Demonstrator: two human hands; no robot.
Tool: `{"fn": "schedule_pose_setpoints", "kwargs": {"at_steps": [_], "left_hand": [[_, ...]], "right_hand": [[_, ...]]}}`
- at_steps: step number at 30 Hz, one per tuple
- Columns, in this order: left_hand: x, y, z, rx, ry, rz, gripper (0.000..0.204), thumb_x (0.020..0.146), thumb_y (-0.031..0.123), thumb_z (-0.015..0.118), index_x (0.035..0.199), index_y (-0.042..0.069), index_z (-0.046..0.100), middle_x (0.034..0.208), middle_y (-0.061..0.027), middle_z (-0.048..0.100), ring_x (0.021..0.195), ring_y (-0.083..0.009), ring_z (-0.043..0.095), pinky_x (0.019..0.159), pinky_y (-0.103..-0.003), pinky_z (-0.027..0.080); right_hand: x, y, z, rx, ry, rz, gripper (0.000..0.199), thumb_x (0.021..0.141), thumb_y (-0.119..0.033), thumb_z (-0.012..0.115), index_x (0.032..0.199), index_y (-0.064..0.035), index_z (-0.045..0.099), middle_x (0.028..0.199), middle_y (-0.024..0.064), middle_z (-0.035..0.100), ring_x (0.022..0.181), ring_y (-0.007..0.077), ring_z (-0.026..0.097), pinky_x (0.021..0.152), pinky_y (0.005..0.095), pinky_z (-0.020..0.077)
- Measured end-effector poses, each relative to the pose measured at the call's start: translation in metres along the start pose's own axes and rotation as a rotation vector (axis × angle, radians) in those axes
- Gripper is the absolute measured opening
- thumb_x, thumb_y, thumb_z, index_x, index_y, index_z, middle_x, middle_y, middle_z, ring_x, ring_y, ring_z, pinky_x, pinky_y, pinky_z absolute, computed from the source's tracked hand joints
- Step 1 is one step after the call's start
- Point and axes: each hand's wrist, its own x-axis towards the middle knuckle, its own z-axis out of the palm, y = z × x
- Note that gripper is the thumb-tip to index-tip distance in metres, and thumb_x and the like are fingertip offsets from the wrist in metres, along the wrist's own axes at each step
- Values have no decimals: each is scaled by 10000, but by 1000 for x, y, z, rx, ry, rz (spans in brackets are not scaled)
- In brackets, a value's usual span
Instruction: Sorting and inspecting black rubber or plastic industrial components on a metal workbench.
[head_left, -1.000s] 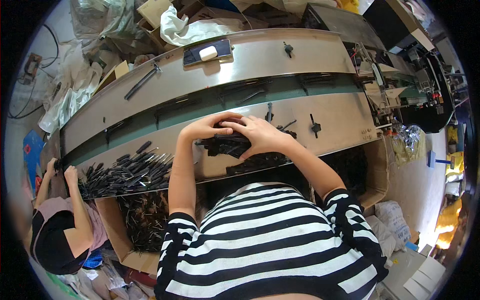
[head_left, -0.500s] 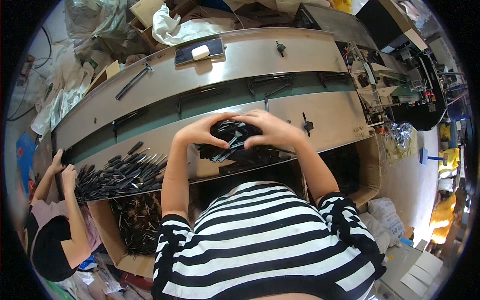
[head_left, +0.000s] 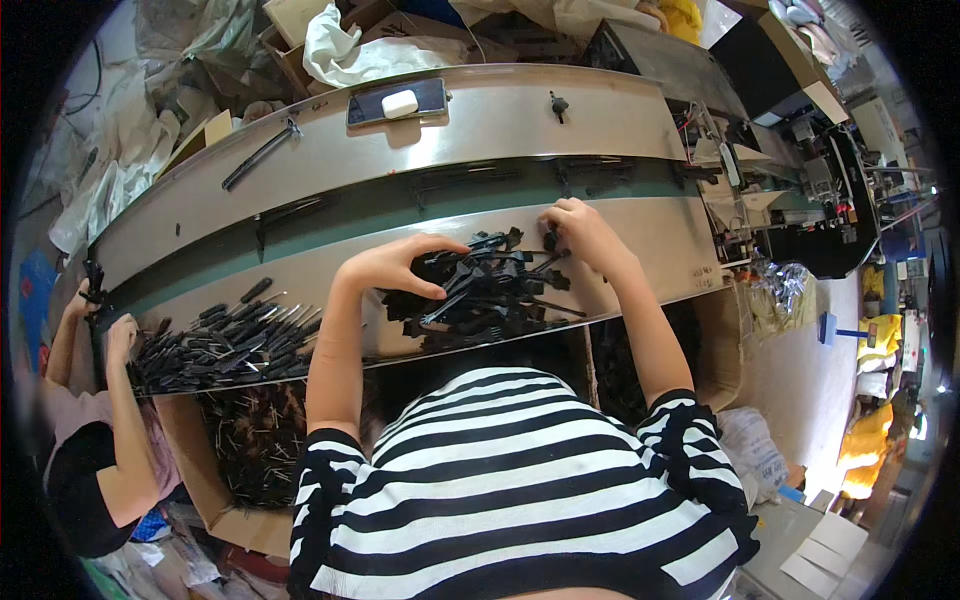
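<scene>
My left hand [head_left: 400, 268] rests curved against the left side of a heap of black plastic and metal parts [head_left: 485, 285], thumb and fingers apart. Over the heap's far right edge, my right hand [head_left: 585, 235] has its fingertips closed on a small black part [head_left: 549, 240]; its exact kind is partly hidden. The heap lies on the near metal ledge [head_left: 650, 240] in front of me. Further left on this ledge is a pile of black-handled thin metal rods [head_left: 235, 335].
A green conveyor belt [head_left: 370, 208] with black parts runs beyond the ledge. On the far ledge lie a phone [head_left: 365, 109] with a white case on it, a black rod [head_left: 260, 157] and a black knob [head_left: 559, 105]. A co-worker [head_left: 95, 450] works at left. Cardboard boxes [head_left: 185, 440] stand below.
Both hands were cupped together around the heap. My right hand has moved away from the left and closed on a small black part; the parts have spread out. Belt pieces have shifted right.
</scene>
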Motion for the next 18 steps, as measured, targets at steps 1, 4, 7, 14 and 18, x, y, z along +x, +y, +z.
{"fn": "schedule_pose_setpoints", "kwargs": {"at_steps": [1,4,7,14,18], "left_hand": [[0,0,0,-1,3,2,708,704,322,753,1323,96,493,1350,-129,480,1278,-282,396,1094,-382,279],[0,1,0,5,9,-7,709,709,330,752,1325,97,490,1351,-131,479,1280,-282,394,1096,-381,276],[0,2,0,10,4,-10,705,715,325,753,1328,97,488,1352,-132,478,1280,-282,396,1095,-378,279],[1,5,-2,0,-3,2,705,719,306,756,1331,89,483,1354,-132,478,1272,-272,411,1091,-370,286],[2,-2,-2,-15,-9,-14,735,726,326,760,1354,93,457,1370,-125,459,1286,-264,400,1095,-385,288]], "right_hand": [[-2,4,0,-2,-1,-2,275,661,79,587,902,-40,647,878,98,619,909,301,557,815,383,470],[-4,12,-1,-178,19,-98,209,691,11,648,892,-50,648,855,87,612,896,282,555,778,375,462],[3,23,2,-206,80,-141,189,668,-44,667,853,-76,648,835,60,607,883,251,556,818,360,437],[49,24,23,-319,231,-156,229,739,-145,680,962,-98,657,887,56,624,917,251,558,845,367,426],[56,-15,23,76,192,-152,331,779,-192,686,1098,-110,646,960,101,642,941,287,574,839,383,455]]}}
